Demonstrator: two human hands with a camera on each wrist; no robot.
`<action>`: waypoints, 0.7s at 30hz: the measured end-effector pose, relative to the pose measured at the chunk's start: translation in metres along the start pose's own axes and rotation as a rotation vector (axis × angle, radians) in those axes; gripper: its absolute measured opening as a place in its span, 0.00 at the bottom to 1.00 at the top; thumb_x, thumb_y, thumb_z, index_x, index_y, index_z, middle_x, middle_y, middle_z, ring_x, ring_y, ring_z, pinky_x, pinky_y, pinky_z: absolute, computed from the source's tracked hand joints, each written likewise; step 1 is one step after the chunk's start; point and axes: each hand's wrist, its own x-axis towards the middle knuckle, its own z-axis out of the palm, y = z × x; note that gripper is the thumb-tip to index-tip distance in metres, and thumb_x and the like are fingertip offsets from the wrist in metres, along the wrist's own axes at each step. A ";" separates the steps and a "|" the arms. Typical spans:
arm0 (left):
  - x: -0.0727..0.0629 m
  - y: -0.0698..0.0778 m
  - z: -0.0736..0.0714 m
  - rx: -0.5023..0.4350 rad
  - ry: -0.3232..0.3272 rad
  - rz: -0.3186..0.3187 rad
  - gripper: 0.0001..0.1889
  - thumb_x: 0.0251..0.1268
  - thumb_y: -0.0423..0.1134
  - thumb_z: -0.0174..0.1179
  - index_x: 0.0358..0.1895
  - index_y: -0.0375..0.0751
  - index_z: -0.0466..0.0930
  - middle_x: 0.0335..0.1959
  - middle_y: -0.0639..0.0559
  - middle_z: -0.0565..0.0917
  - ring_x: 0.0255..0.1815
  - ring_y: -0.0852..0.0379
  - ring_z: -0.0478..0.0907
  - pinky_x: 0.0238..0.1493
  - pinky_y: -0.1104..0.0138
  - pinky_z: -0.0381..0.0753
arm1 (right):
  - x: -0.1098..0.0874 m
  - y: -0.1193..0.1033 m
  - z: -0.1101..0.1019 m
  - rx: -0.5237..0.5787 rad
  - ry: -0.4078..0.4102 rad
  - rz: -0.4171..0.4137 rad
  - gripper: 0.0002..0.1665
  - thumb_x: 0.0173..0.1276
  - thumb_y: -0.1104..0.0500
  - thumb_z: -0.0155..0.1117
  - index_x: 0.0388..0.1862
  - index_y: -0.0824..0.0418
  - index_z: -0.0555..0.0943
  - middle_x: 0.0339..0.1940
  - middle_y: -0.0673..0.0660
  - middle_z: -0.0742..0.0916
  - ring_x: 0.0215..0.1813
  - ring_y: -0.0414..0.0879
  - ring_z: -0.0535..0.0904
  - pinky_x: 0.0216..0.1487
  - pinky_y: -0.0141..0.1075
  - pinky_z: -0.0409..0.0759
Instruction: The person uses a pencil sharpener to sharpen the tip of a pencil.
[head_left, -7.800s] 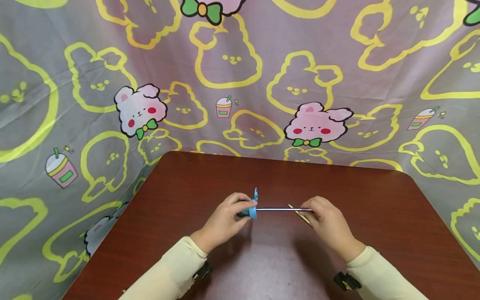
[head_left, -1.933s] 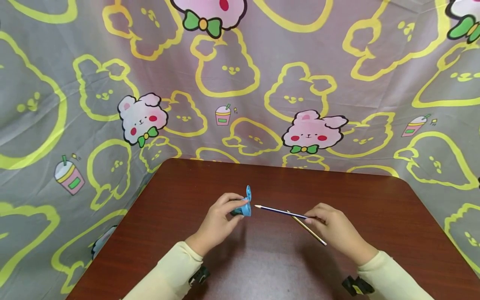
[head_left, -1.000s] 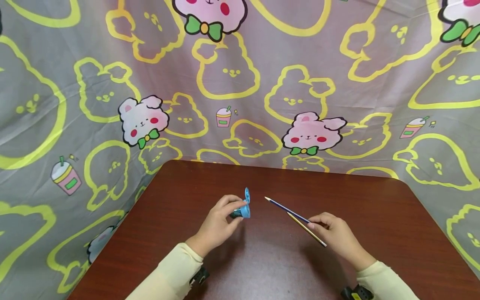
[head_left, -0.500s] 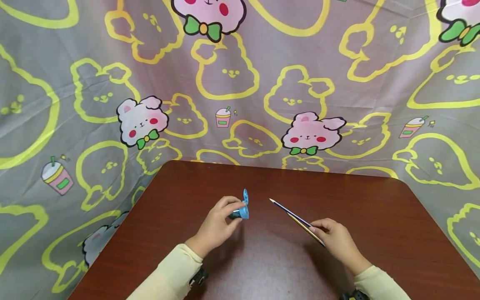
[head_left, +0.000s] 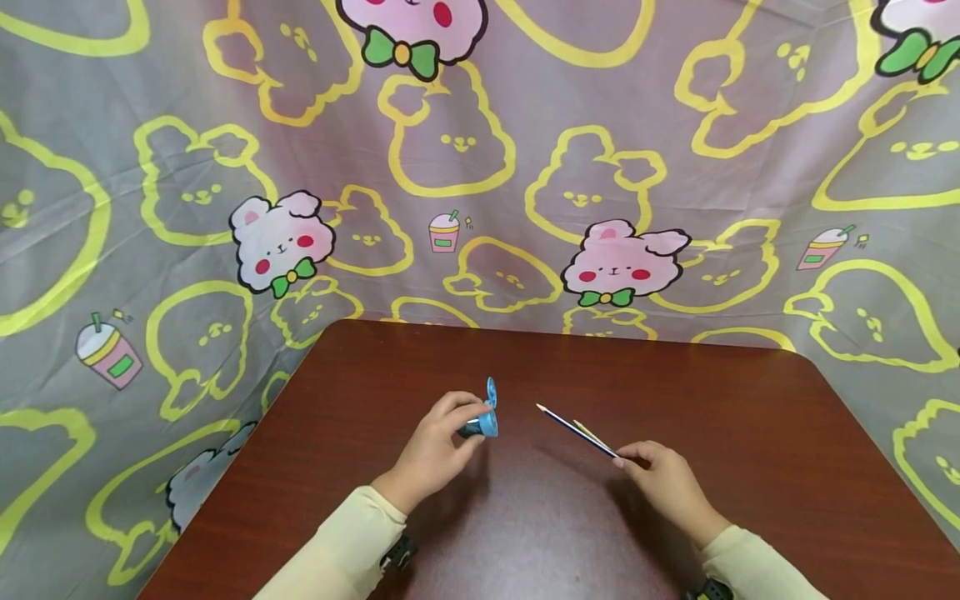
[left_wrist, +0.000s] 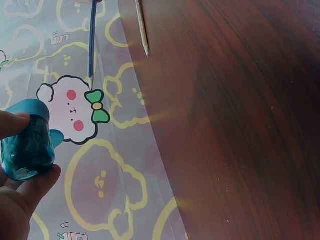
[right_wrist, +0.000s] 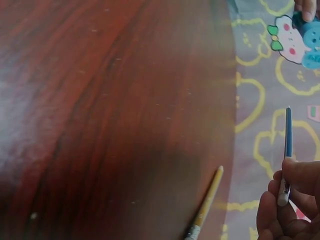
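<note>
My left hand point(head_left: 435, 450) grips a small blue pencil sharpener point(head_left: 485, 423) with a see-through dark teal body. Its flip lid point(head_left: 491, 392) stands up, and the face with holes point(right_wrist: 312, 39) shows in the right wrist view. Between thumb and fingers, my right hand point(head_left: 667, 483) pinches a dark blue pencil point(head_left: 573, 428) near its rear end. The blue pencil's sharpened tip point(left_wrist: 91, 84) points toward the sharpener, apart from it. Just behind this pencil is a gold pencil point(head_left: 589, 434) on the table, partly hidden by the blue pencil and my right hand.
Everything is above a dark reddish-brown wooden table point(head_left: 390, 358) with rounded far corners. A grey-pink curtain point(head_left: 480, 108) with yellow outlines and cartoon rabbits hangs behind and at the sides. A dark strap point(head_left: 397, 552) sits at the left wrist.
Earlier the blue pencil's tip was in the sharpener. It came out, and my right hand drew it away to the right and nearer, past the gold pencil. My left hand barely moved.
</note>
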 end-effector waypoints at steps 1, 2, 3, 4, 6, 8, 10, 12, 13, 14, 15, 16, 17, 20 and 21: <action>0.000 0.000 0.000 0.001 0.001 0.003 0.22 0.48 0.23 0.71 0.50 0.35 0.83 0.47 0.46 0.77 0.44 0.53 0.78 0.34 0.73 0.80 | 0.000 0.000 0.001 -0.004 -0.002 0.003 0.03 0.61 0.63 0.69 0.34 0.60 0.86 0.35 0.52 0.87 0.39 0.45 0.80 0.39 0.38 0.77; 0.000 0.000 0.000 0.001 0.002 0.004 0.22 0.47 0.23 0.71 0.50 0.35 0.83 0.47 0.46 0.77 0.43 0.53 0.78 0.34 0.73 0.80 | -0.001 0.000 0.001 -0.005 -0.005 0.005 0.03 0.60 0.63 0.69 0.34 0.60 0.86 0.35 0.53 0.87 0.40 0.46 0.81 0.40 0.39 0.77; 0.000 0.000 0.000 0.002 0.004 0.006 0.22 0.47 0.23 0.71 0.50 0.36 0.83 0.47 0.46 0.77 0.44 0.53 0.78 0.34 0.73 0.79 | -0.002 -0.001 0.001 -0.007 -0.007 0.009 0.03 0.60 0.63 0.69 0.34 0.60 0.86 0.35 0.53 0.87 0.40 0.47 0.81 0.40 0.40 0.77; 0.000 -0.001 0.000 0.001 0.005 0.006 0.22 0.47 0.23 0.71 0.50 0.36 0.83 0.47 0.46 0.77 0.44 0.53 0.78 0.34 0.73 0.79 | -0.002 -0.001 0.002 -0.006 -0.012 0.012 0.03 0.60 0.63 0.69 0.34 0.60 0.86 0.35 0.53 0.87 0.41 0.48 0.81 0.41 0.41 0.77; 0.000 0.000 0.000 -0.001 0.006 0.008 0.22 0.47 0.23 0.71 0.50 0.36 0.83 0.47 0.46 0.78 0.44 0.53 0.78 0.33 0.73 0.79 | -0.003 -0.001 0.002 -0.006 -0.016 0.018 0.03 0.61 0.62 0.69 0.34 0.60 0.86 0.35 0.54 0.87 0.41 0.48 0.81 0.41 0.42 0.78; 0.001 0.001 0.000 -0.003 0.005 0.005 0.22 0.47 0.23 0.71 0.50 0.36 0.83 0.47 0.46 0.78 0.44 0.53 0.77 0.33 0.72 0.79 | -0.004 -0.001 0.002 -0.007 -0.018 0.029 0.04 0.61 0.62 0.69 0.35 0.61 0.86 0.35 0.54 0.88 0.40 0.48 0.81 0.41 0.41 0.78; 0.001 0.001 -0.001 -0.004 0.005 0.005 0.22 0.47 0.23 0.71 0.50 0.36 0.83 0.47 0.46 0.77 0.43 0.53 0.77 0.33 0.72 0.79 | -0.004 -0.001 0.001 -0.007 -0.022 0.039 0.05 0.62 0.61 0.69 0.36 0.61 0.86 0.35 0.54 0.88 0.39 0.46 0.81 0.40 0.40 0.78; 0.001 0.001 -0.001 -0.005 0.004 0.004 0.22 0.48 0.23 0.71 0.50 0.35 0.83 0.47 0.46 0.77 0.43 0.53 0.77 0.32 0.71 0.79 | -0.004 0.000 0.001 -0.006 -0.025 0.051 0.06 0.63 0.61 0.69 0.37 0.62 0.86 0.35 0.55 0.88 0.39 0.46 0.81 0.40 0.40 0.78; 0.001 0.001 -0.001 -0.006 0.003 0.003 0.22 0.48 0.23 0.71 0.50 0.35 0.83 0.47 0.46 0.77 0.43 0.53 0.77 0.32 0.71 0.79 | -0.004 0.001 0.001 -0.012 -0.027 0.055 0.06 0.63 0.61 0.69 0.37 0.62 0.86 0.36 0.55 0.88 0.39 0.46 0.81 0.39 0.40 0.78; 0.001 0.001 -0.001 -0.006 0.002 0.002 0.22 0.48 0.23 0.71 0.50 0.35 0.83 0.47 0.46 0.77 0.43 0.53 0.77 0.32 0.71 0.79 | -0.005 0.001 0.001 -0.017 -0.031 0.058 0.06 0.62 0.60 0.69 0.36 0.62 0.86 0.36 0.55 0.88 0.39 0.46 0.81 0.40 0.41 0.78; 0.001 0.000 -0.001 -0.006 0.001 0.001 0.22 0.48 0.23 0.71 0.51 0.35 0.82 0.47 0.46 0.77 0.43 0.53 0.77 0.32 0.70 0.79 | -0.005 0.002 0.002 -0.023 -0.038 0.058 0.06 0.63 0.60 0.69 0.36 0.62 0.86 0.36 0.55 0.88 0.39 0.47 0.82 0.39 0.41 0.78; 0.001 0.000 0.000 -0.006 -0.001 -0.001 0.22 0.48 0.23 0.71 0.51 0.35 0.82 0.47 0.46 0.77 0.43 0.53 0.77 0.32 0.70 0.80 | -0.005 0.002 0.002 -0.029 -0.044 0.063 0.06 0.63 0.60 0.68 0.37 0.61 0.86 0.36 0.55 0.88 0.40 0.47 0.82 0.40 0.41 0.78; 0.001 0.000 0.000 -0.006 -0.001 -0.002 0.22 0.48 0.23 0.71 0.51 0.35 0.82 0.47 0.46 0.77 0.43 0.53 0.77 0.31 0.70 0.80 | -0.006 0.002 0.002 -0.035 -0.052 0.068 0.06 0.63 0.60 0.68 0.36 0.62 0.86 0.36 0.56 0.88 0.40 0.48 0.82 0.40 0.42 0.78; 0.001 0.000 0.000 -0.004 -0.006 -0.007 0.22 0.48 0.23 0.71 0.51 0.35 0.82 0.47 0.46 0.77 0.43 0.53 0.77 0.31 0.69 0.80 | -0.007 0.003 0.003 -0.055 -0.075 0.083 0.06 0.63 0.60 0.68 0.37 0.61 0.86 0.37 0.56 0.88 0.41 0.49 0.82 0.40 0.43 0.78; 0.001 -0.001 0.001 -0.004 -0.007 -0.009 0.22 0.48 0.23 0.71 0.51 0.35 0.82 0.47 0.46 0.77 0.43 0.53 0.77 0.31 0.69 0.80 | -0.008 0.003 0.003 -0.058 -0.083 0.082 0.07 0.63 0.60 0.68 0.37 0.62 0.86 0.37 0.56 0.88 0.41 0.50 0.82 0.40 0.44 0.79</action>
